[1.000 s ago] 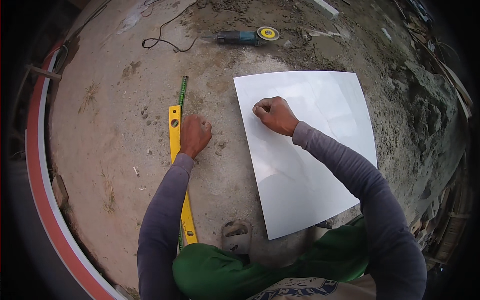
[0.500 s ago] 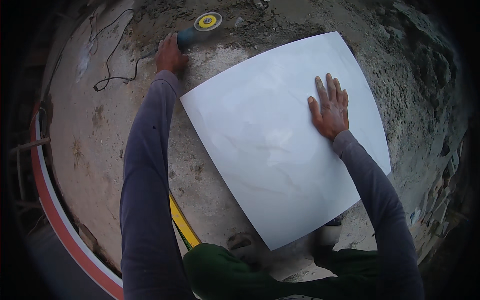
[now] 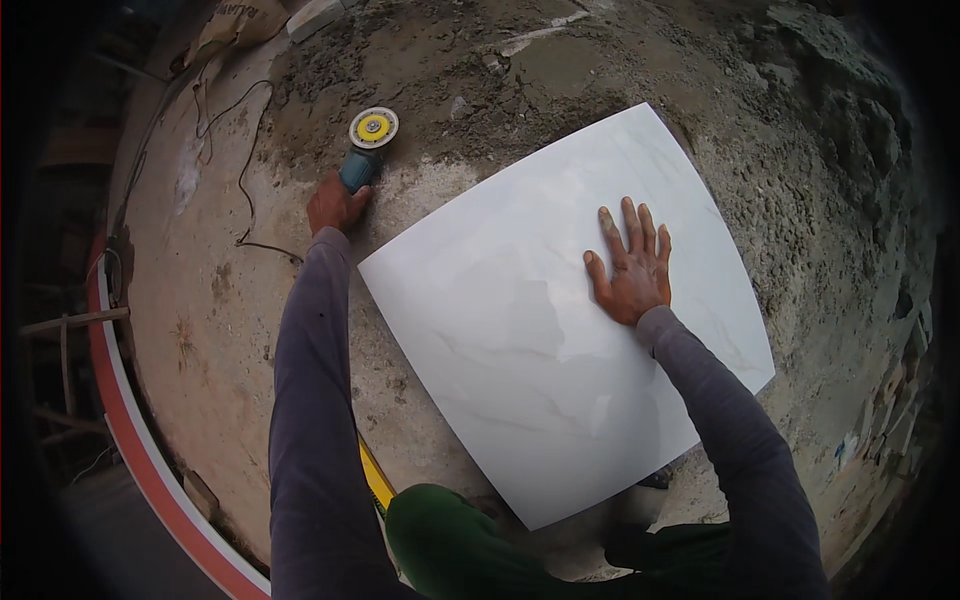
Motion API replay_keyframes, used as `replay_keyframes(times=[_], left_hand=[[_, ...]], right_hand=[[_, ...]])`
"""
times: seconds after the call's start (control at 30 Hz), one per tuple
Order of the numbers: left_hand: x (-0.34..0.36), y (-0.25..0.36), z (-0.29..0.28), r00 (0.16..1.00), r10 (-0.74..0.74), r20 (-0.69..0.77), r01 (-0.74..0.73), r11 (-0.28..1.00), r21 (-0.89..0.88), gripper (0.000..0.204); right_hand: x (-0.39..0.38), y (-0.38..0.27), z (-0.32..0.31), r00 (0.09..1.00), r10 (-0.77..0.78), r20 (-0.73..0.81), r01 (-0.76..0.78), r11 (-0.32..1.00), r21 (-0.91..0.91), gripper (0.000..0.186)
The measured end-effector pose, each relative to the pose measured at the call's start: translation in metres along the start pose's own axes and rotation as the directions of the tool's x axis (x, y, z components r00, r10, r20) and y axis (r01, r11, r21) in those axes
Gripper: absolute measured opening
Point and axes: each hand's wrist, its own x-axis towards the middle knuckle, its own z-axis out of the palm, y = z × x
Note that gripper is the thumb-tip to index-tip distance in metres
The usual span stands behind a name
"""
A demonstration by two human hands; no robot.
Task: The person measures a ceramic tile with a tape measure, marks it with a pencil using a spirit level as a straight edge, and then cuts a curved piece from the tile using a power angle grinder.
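My left hand (image 3: pixel 335 205) is closed around the rear body of a teal angle grinder (image 3: pixel 360 170). The grinder lies on the rough ground just beyond the left corner of a large white tile, its yellow-and-pale cutting disc (image 3: pixel 374 127) facing up and pointing away from me. The glossy tile (image 3: pixel 510 340) has faint grey veins and lies flat before me, slightly turned. On its right half my right hand (image 3: pixel 635 275) rests palm down, fingers spread. My left fingers' undersides are hidden.
A dark cord (image 3: pixel 245 205) runs over the concrete at the left. The yellow edge of a long tool (image 3: pixel 376 478) shows beside my green-clad knee (image 3: pixel 440 540). A red-and-white curved edge (image 3: pixel 135 455) borders the left side. At the far left lies a brown bag (image 3: pixel 240 25).
The whole view has shifted, so more far ground shows. My left hand has drawn the grinder slightly back and swung its disc leftward. My right hand stays flat on the tile.
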Motion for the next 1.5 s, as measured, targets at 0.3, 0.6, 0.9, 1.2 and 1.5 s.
replay_keyframes(times=[0.3, 0.6, 0.9, 1.2, 1.5], left_hand=[[-0.177, -0.074, -0.265, 0.989, -0.123, -0.082, 0.078, 0.905, -0.418, 0.056], [-0.451, 0.008, -0.437, 0.901, -0.433, -0.022, 0.157, 0.374, -0.914, 0.052], [-0.499, 0.18, -0.297, 0.935, -0.154, 0.318, 0.331, 0.068, -0.941, 0.053], [-0.527, 0.333, -0.211, 0.958, 0.037, 0.285, 0.279, 0.119, -0.953, 0.059], [-0.383, 0.287, -0.115, 0.908, -0.419, 0.025, 0.299, 0.603, -0.739, 0.072]], right_hand=[[-0.007, 0.007, -0.002, 1.0, -0.01, 0.029, 0.01, 1.0, -0.001, 0.075], [-0.023, -0.009, -0.071, 0.91, -0.181, 0.374, -0.085, 0.799, 0.595, 0.084], [-0.177, -0.074, -0.184, 0.512, -0.857, 0.059, -0.241, -0.077, 0.968, 0.098], [-0.253, 0.053, -0.167, 0.769, -0.568, 0.294, -0.485, -0.218, 0.847, 0.077], [-0.316, 0.117, -0.12, 0.917, -0.12, 0.38, -0.386, -0.501, 0.774, 0.068]])
